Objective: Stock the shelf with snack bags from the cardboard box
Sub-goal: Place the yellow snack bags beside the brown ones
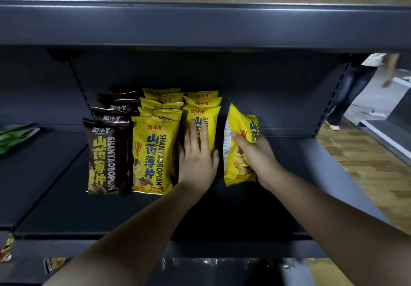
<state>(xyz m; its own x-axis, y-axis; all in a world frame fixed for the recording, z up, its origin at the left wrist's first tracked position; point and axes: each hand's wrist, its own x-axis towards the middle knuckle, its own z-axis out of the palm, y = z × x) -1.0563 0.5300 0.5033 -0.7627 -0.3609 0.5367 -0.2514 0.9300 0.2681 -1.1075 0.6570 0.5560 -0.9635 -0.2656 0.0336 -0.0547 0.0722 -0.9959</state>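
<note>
Seen from the head camera: left hand (198, 158) laid flat, fingers straight, against the front yellow bag (203, 127) of the third row, probably steadying it upright. Right hand (255, 152) curled round another yellow snack bag (239, 145), held just beside that row, mid-shelf (289, 174), apparently starting a new row. No cardboard box visible.

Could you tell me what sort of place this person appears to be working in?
Most likely a shop aisle: a dark metal shelf holds rows of identical snack bags, the right hand grips another yellow bag, and more shelving stands across the wood-look floor.
</note>
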